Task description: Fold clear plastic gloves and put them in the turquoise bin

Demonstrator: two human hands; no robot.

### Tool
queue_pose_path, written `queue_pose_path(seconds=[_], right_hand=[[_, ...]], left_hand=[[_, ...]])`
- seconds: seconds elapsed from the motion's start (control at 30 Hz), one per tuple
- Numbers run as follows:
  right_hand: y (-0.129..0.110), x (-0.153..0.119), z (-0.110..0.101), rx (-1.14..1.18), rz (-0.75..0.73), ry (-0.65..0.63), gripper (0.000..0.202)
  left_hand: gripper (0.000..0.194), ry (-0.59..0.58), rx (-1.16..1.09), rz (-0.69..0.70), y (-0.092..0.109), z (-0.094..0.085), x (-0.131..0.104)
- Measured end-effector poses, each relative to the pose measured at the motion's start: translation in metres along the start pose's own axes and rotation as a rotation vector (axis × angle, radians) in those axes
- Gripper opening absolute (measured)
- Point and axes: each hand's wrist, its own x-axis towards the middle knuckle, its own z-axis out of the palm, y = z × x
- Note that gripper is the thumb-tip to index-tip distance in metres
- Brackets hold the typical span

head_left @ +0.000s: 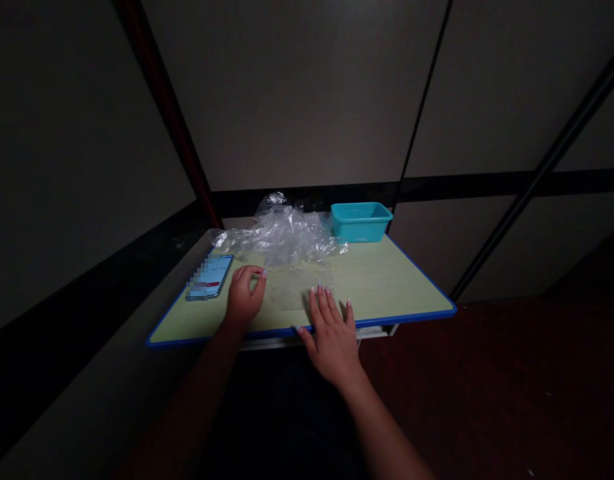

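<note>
A flat, clear plastic bag lies on the table in front of me. At its left edge my left hand is closed, with thumb and index finger pinched together on the plastic. My right hand is open, palm down, its fingers spread over the table's near edge. Those fingertips rest at the bag's lower right part. Just behind the flat bag is a crumpled heap of clear plastic bags, and the border between heap and flat bag is hard to make out.
A turquoise plastic basket stands at the back right of the table. To the left of my left hand lies a phone with its screen lit. The pale table has a blue rim, and a panelled wall rises behind it.
</note>
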Motion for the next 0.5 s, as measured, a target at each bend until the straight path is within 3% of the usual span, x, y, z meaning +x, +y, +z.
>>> queue_pose_path(seconds=[0.13, 0.5], right_hand=[[0.0036, -0.0039, 0.0, 0.066, -0.046, 0.02, 0.07], [0.0076, -0.0063, -0.0052, 0.203, -0.131, -0.042, 0.07]], left_hand=[[0.012, -0.107, 0.156, 0.184, 0.0099, -0.0041, -0.0002], [0.018, -0.198, 0.273, 0.303, 0.006, -0.0061, -0.0007]])
